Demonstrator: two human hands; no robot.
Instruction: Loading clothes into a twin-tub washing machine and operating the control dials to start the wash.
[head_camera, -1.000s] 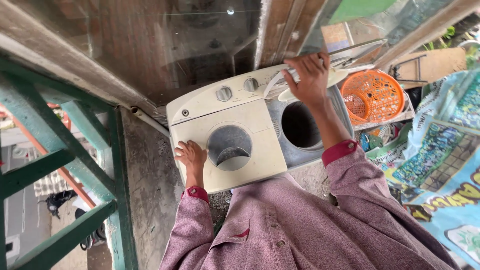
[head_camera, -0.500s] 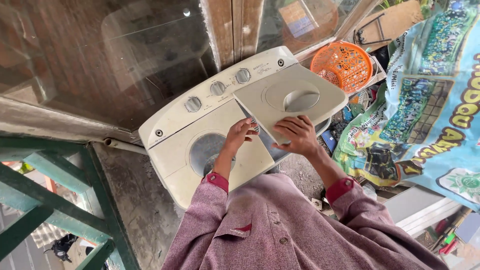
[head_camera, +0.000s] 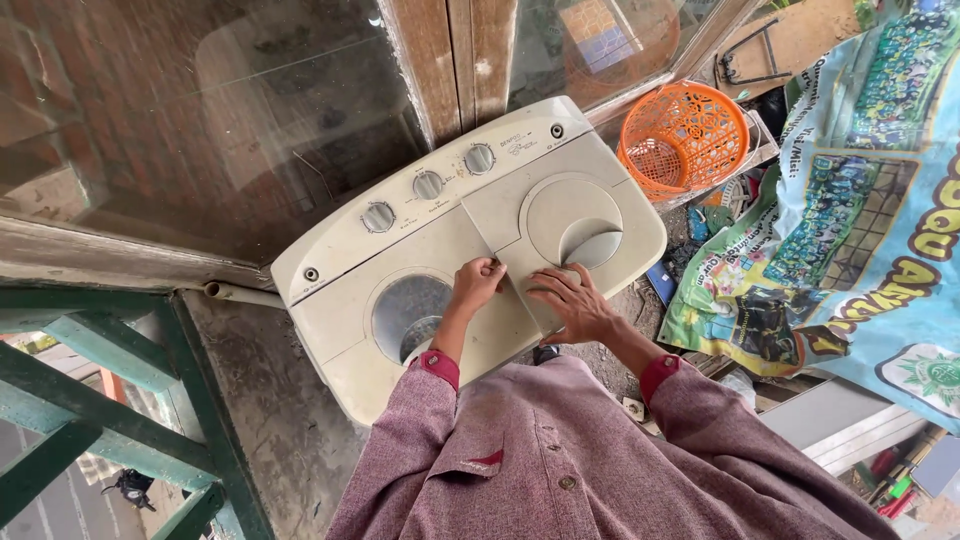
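Cream spinner lid (head_camera: 560, 225), flat, closed

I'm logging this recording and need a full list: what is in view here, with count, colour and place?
washing machine: one, cream, twin-tub, against the window
dials: three, grey, on the back panel
right lid: one, cream, lying flat and closed
left lid: one, cream with a round clear pane, closed
basket: one, orange, right of the machine
banner: one, blue and green, printed, far right
railing: one, green, lower left
window: glass, wood-framed, behind the machine
left hand: on the seam between the lids
right hand: flat on the right lid's front edge
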